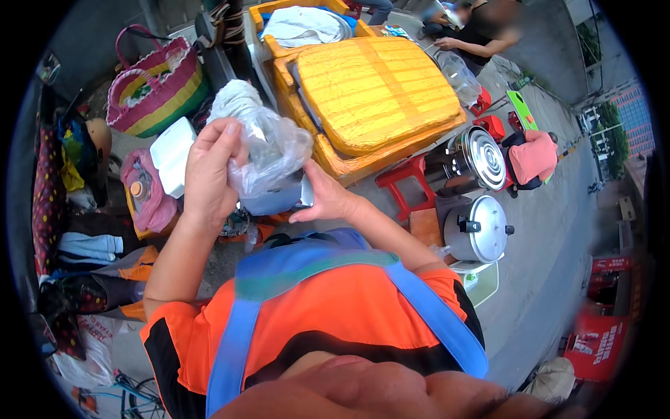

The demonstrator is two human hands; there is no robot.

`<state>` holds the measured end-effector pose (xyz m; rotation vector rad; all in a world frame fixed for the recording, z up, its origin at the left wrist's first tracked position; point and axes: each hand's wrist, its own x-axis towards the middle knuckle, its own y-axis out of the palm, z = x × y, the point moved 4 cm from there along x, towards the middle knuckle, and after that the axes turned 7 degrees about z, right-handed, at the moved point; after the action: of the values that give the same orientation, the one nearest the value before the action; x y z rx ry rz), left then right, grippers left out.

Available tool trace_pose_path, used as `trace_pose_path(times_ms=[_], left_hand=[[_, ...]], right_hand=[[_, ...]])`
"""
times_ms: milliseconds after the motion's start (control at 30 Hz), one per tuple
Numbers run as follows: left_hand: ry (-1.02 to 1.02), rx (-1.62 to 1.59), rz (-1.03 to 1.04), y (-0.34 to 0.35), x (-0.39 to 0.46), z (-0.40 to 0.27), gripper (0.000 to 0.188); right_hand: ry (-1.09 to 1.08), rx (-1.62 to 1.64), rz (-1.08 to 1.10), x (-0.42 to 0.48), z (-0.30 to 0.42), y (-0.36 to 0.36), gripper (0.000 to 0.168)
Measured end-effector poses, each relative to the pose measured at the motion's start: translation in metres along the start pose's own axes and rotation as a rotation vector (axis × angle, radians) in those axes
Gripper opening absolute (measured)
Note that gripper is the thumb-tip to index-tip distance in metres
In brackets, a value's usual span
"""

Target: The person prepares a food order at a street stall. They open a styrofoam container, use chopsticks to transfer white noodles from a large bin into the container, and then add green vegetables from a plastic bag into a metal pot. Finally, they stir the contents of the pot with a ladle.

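My left hand [212, 170] is raised, with its thumb and fingers pinching the edge of a clear plastic bag [272, 152]. Beneath the bag is a blue-grey container [269, 203] with a shiny side; its contents are hidden. My right hand [327, 194] curls around the right side of that container, thumb at the front and fingers partly behind the bag. A white cloth [235, 99] lies just beyond the bag. To the left of my left hand an open white foam food box [172, 154] sits tilted.
A yellow taped insulated box [377, 97] stands ahead. Right are a red plastic stool [408, 186], a lidded steel pot [481, 160] and a pressure cooker [479, 230]. Left are a striped woven basket [162, 94] and a pink bag [149, 191]. Other people [534, 157] sit beyond.
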<state>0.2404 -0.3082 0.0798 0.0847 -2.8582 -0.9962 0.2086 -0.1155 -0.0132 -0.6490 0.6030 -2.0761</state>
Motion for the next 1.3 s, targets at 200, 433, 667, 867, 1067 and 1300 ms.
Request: trace_pose_path(times_ms=[200, 433, 667, 867, 1067, 1300], left_hand=[[-0.043, 0.052, 0.162, 0.164, 0.123, 0.079, 0.012], [-0.023, 0.136, 0.355, 0.296, 0.284, 0.198, 0.014], [-0.535, 0.043, 0.424, 0.337, 0.425, 0.364, 0.074], [-0.739, 0.284, 0.346, 0.368, 0.506, 0.476, 0.046], [-0.851, 0.330, 0.029, 0.348, 0.655, 0.573, 0.020], [-0.624, 0.536, -0.076, 0.349, 0.718, 0.619, 0.020]], right_hand=[[-0.002, 0.496, -0.304, -0.036, -0.066, -0.131, 0.073], [-0.181, 0.934, -0.500, -0.121, -0.188, -0.284, 0.036], [0.013, 1.560, -0.782, -0.147, -0.308, -0.476, 0.033], [0.188, 1.570, -0.875, -0.137, -0.452, -0.598, 0.036], [0.406, 1.582, -0.556, -0.123, -0.602, -0.640, 0.036], [0.673, 1.226, -0.873, -0.129, -0.697, -0.660, 0.053]])
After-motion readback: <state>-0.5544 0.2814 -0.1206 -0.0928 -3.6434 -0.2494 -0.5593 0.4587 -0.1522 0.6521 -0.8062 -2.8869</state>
